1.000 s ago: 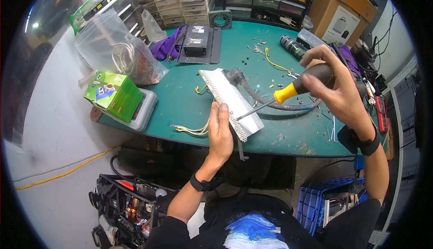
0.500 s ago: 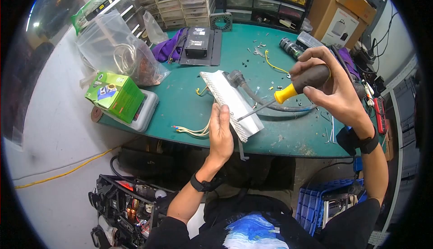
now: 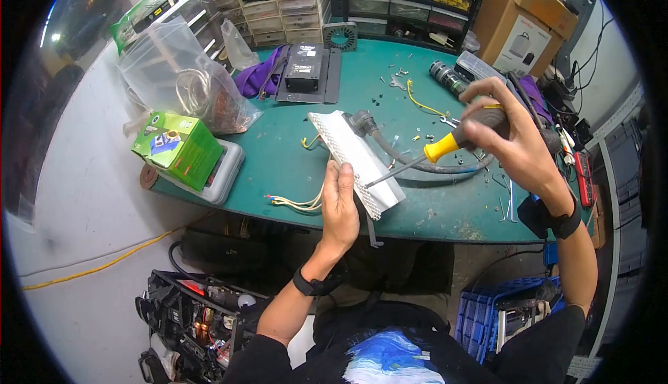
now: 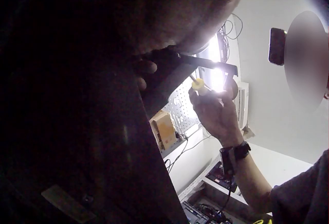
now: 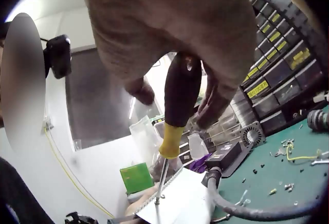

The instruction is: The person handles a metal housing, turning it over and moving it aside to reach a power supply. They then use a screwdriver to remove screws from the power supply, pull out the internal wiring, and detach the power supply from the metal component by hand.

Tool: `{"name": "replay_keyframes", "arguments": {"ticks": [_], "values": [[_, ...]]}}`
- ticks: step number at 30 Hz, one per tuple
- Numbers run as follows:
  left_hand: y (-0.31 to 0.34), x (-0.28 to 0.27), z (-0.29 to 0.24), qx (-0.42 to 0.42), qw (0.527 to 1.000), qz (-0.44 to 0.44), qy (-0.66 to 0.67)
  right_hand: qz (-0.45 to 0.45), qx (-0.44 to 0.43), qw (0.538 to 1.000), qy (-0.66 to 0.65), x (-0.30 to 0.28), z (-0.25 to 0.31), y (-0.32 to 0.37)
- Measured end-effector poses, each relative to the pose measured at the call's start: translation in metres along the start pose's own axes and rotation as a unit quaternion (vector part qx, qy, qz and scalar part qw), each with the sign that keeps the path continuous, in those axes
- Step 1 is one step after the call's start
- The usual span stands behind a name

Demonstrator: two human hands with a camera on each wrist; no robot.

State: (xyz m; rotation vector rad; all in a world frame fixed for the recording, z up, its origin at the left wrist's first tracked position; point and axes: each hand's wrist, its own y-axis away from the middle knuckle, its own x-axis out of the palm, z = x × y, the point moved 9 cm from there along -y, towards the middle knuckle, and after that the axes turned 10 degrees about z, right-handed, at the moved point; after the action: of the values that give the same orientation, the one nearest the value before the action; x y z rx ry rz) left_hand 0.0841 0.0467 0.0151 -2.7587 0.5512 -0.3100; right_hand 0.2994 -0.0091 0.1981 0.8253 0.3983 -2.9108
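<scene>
A white metal panel [image 3: 346,139] with a perforated edge is tilted over the front of the green bench. My left hand [image 3: 339,210] grips the panel's near, perforated edge. In my right hand [image 3: 520,146] is a screwdriver [image 3: 440,149] with a black-and-yellow handle, the fingers spread round its grip. The shaft slants down to the panel's face near the left fingertips. In the right wrist view, the screwdriver tip meets a small screw [image 5: 158,200] on the panel [image 5: 182,195]. The left wrist view is mostly dark, but my right hand [image 4: 218,113] shows beyond the panel.
A thick black cable [image 3: 463,169] curves behind the panel. Loose screws and a yellow wire [image 3: 421,102] lie further right. At the back are a black box [image 3: 304,64] and drawer units [image 3: 390,1]. Left stand a green carton [image 3: 184,149] and a plastic bag [image 3: 163,71].
The right fingers and thumb shift around the screwdriver handle, the thumb lifting back and then coming over the grip again. The panel and left hand stay almost in place.
</scene>
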Motion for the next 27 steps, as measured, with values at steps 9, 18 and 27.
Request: {"name": "replay_keyframes", "arguments": {"ticks": [9,18,27], "values": [[0.001,0.000,0.003,0.001,1.000,0.006,0.013,0.069,0.135,0.984,-0.092,0.003,-0.017,0.003],[0.001,0.001,0.002,0.012,1.000,-0.002,0.022,0.038,-0.053,0.997,-0.028,-0.011,-0.002,0.003],[0.001,0.001,0.000,0.013,1.000,0.008,-0.004,-0.025,-0.043,0.999,0.015,-0.007,-0.008,0.004]]}}
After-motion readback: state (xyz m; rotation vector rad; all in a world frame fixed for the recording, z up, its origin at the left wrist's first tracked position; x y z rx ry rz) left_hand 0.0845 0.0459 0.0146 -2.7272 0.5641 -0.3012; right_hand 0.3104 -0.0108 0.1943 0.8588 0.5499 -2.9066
